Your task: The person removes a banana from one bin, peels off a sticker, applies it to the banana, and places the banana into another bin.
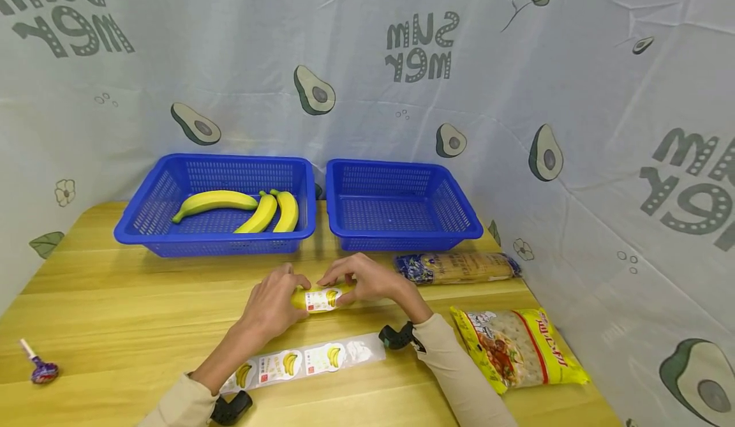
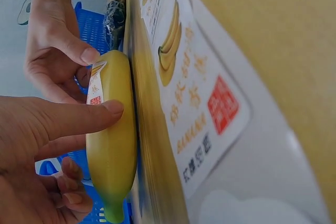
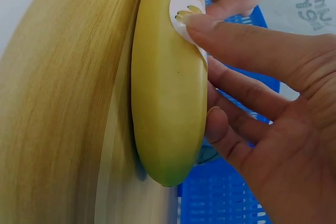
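Note:
A yellow banana with green ends lies across the wooden table in the head view, between both hands. On its upper side is a white banana-print sticker. My left hand grips one end, its thumb on the peel beside the sticker in the left wrist view. At the other end my right hand holds the banana, the thumb pressing the sticker's edge in the right wrist view. Nearer to me lies a strip of stickers with the same print; the left forearm hides part of it.
Behind the hands stand two blue baskets: the left basket holds three bananas, the right basket shows a bare bottom. On the right lie a packet of noodles and a yellow food bag. A lollipop lies at far left.

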The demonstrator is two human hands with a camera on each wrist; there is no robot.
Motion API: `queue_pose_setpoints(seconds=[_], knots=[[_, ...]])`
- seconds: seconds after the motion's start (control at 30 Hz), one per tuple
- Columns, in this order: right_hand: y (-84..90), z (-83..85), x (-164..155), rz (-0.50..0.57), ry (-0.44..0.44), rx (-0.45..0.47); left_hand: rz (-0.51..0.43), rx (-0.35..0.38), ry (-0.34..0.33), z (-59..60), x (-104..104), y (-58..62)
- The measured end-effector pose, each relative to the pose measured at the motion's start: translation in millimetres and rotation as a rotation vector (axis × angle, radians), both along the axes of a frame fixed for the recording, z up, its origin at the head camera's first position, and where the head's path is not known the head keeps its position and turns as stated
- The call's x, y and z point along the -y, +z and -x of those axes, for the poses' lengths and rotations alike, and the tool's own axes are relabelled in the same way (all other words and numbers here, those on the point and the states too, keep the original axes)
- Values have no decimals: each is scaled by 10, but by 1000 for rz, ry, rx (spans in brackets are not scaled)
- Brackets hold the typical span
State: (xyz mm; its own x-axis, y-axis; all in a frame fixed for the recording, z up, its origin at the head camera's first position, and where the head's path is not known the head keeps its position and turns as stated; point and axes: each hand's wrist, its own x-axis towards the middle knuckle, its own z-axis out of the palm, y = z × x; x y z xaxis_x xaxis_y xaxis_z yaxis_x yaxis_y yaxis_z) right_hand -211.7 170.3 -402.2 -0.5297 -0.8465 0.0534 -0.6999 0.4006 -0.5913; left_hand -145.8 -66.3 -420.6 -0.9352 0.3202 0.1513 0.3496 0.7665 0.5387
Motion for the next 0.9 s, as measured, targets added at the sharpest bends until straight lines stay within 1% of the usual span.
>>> queue_pose_setpoints(seconds=[0.2,0.37,0.5,0.7,0.83,0.9], knots=[[44,-15,-34,29,-3,-22,-2,-5,6,-17,-3,-3],[117,-61,-123,61,-78,-36,-16,5,-2,-22,-22,3],[104,-112,-174,102,-174,-41,-15,7,-3,-15,-31,4],[4,-247,-240,185,-394,-55,-29,9,-11,-22,-35,23],[-72,-313,-252,245,-481,-59,-26,3,-3,-43,-35,33],[-101,-338,-243,260,-514,-40,-21,1,7,-56,-45,35]])
